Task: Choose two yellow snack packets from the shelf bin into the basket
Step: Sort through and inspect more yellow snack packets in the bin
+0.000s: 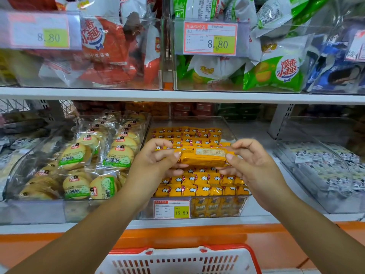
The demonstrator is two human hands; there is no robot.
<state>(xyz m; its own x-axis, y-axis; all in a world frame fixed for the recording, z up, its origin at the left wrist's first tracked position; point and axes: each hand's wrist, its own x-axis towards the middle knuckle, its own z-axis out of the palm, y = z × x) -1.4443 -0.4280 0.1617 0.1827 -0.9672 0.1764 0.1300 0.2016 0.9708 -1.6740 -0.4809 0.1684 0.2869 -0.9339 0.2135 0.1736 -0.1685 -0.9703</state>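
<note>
Two hands are holding one yellow snack packet [203, 157] between them, just above the rows of yellow packets [201, 189] in the clear shelf bin [189, 122]. The left hand [156, 161] is pinching the packet's left end with thumb and fingers. The right hand [254, 165] is pinching the right end, so the hands are apart with the packet stretching across the gap. The packet is lying flat with its printed back side up, hanging over the middle of the bin, between its front and back walls. I cannot tell if a second packet is hiding behind it. The red and white basket [233, 247] is sitting low down, below the front edge of the shelf [79, 224]. To do this step well, it looks best to be pinching softly and steadily. Lift the packet over the bin's front wall without bumping the price tag [171, 209] or the other packets, then bring it down and let go only when it is low inside the basket.
</note>
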